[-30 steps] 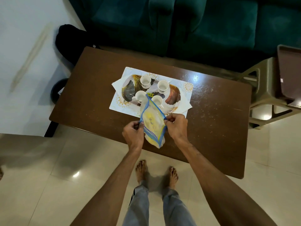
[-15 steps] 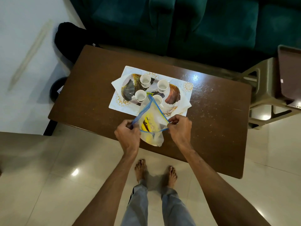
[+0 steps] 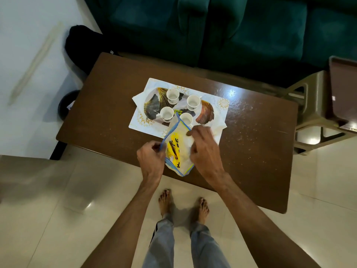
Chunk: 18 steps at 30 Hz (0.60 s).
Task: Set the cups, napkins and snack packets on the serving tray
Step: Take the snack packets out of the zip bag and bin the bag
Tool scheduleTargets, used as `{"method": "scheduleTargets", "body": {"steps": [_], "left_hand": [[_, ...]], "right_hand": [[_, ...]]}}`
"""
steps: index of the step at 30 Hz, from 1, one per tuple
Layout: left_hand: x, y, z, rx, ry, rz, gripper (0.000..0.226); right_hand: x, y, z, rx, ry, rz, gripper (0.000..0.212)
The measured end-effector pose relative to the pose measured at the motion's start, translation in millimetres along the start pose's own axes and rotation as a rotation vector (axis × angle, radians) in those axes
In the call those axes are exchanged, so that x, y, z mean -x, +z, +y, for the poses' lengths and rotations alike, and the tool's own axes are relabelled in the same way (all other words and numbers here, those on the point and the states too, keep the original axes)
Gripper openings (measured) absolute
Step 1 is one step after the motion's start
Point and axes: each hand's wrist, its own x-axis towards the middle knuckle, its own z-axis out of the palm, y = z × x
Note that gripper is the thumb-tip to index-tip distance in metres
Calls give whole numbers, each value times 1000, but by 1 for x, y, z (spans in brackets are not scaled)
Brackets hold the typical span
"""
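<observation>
A white serving tray with leaf patterns lies on the brown table. Several small white cups stand upright on it, and white napkins stick out from under its edges. A clear snack packet with blue edging and a yellow label lies flat at the tray's near edge, partly over the table. My left hand pinches the packet's left edge. My right hand rests on its right side, fingers curled onto the plastic.
A dark green sofa runs along the far side of the table. A plastic stool with a dark tray on it stands at the right. A black bag sits on the floor at the table's far left corner. My bare feet stand on the tiles below.
The packet has gone from held upright between both hands to lying flat with its label up. My right hand slid forward over the packet's right side.
</observation>
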Motion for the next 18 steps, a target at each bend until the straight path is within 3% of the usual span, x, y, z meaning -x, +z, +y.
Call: {"method": "scheduleTargets", "body": {"steps": [2,4,7,11,18], "left_hand": [[4,1,2,37,1,15,17],[7,0,5,77,-16,34,18],[7,0,8,139,-29,60,14],[4,2,7,157,-19,44,11],[0,7,4,188,13,-1,11]], "right_hand": [[-8,11,-6,-170,-67,-163,25],[-14,21,-4,-251,72,-391,24],[-17,30,11,12,273,-671,32],[-19,38,11,199,342,-698,26],[-31,71,8,55,466,-701,31]]}}
